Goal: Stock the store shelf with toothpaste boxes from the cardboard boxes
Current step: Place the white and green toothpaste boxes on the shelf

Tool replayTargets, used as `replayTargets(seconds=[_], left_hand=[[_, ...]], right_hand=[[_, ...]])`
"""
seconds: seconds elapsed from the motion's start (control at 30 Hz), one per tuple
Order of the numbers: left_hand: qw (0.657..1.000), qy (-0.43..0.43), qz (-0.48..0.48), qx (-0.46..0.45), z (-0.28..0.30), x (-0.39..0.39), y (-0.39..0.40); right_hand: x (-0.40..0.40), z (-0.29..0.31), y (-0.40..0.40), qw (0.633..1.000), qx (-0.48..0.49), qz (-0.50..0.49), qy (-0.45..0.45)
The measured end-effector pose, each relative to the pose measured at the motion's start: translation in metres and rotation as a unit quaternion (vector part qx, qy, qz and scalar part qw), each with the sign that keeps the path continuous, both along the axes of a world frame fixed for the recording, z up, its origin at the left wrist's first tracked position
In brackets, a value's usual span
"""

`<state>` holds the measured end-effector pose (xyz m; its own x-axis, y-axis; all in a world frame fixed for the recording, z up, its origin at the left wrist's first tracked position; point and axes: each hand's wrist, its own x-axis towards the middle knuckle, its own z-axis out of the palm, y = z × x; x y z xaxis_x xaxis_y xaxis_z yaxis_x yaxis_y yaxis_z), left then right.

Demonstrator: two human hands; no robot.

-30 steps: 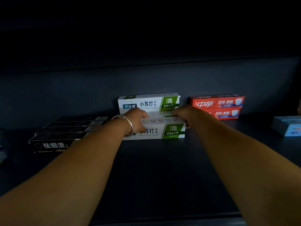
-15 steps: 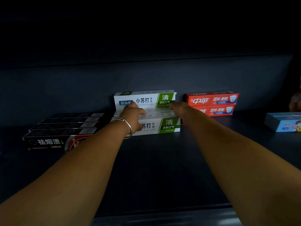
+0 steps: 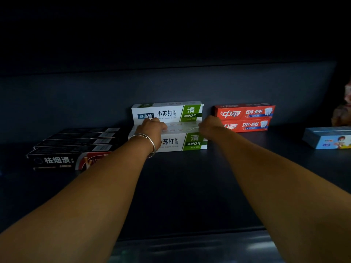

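On the far left of the dark shelf point(image 3: 180, 186) I see a row of black toothpaste boxes point(image 3: 76, 147) lying flat side by side, the front one showing white characters and a red patch. Just right of them sit the white-and-green toothpaste boxes: a front white-and-green box point(image 3: 182, 142) lying near the middle of the shelf, more of the same kind behind it, and a rear white-and-green box point(image 3: 167, 112) raised above them against the back wall.

My left hand point(image 3: 152, 130), with a silver bangle point(image 3: 150, 145) on the wrist, rests on the left end of the top of the front row, fingers curled down over it; I cannot tell whether they actually grip a box or only press on it. My right hand point(image 3: 209, 126) sits at the right end of the same row, fingers bent and touching the box tops, and again the grip is hidden from me.

Just to the right of that hand, two red toothpaste boxes point(image 3: 245, 118) are stacked one on the other at the back of the shelf, labels facing me. Farther right, well apart, a light blue box point(image 3: 326, 137) lies flat near the edge of view, and a blurred reddish-brown object point(image 3: 341, 111) stands behind it.
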<state>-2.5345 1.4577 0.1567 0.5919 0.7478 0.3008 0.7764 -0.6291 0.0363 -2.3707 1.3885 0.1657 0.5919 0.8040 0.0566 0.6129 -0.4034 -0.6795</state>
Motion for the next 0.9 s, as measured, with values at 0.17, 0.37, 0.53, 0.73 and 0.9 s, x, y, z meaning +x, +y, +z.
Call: replayTargets(seconds=[0.17,0.37,0.53,0.73,0.9], left_hand=[[1.000,0.010,0.012,0.018,-0.001,0.001,-0.001],[1.000,0.010,0.016,0.018,0.000,0.002,-0.002],[1.000,0.013,0.019,0.007,0.001,0.001,-0.007],[0.999,0.017,0.019,-0.028,0.004,-0.009,-0.020],[0.999,0.007,0.020,-0.038,0.012,-0.022,-0.047]], right_hand=[[0.000,-0.003,-0.001,0.999,-0.009,0.005,-0.054],[-0.002,-0.002,0.000,0.990,-0.040,0.011,-0.134],[-0.004,-0.003,-0.005,0.967,-0.077,0.018,-0.241],[-0.010,-0.001,-0.016,0.927,-0.150,0.058,-0.338],[-0.027,0.007,-0.047,0.923,-0.153,0.065,-0.348]])
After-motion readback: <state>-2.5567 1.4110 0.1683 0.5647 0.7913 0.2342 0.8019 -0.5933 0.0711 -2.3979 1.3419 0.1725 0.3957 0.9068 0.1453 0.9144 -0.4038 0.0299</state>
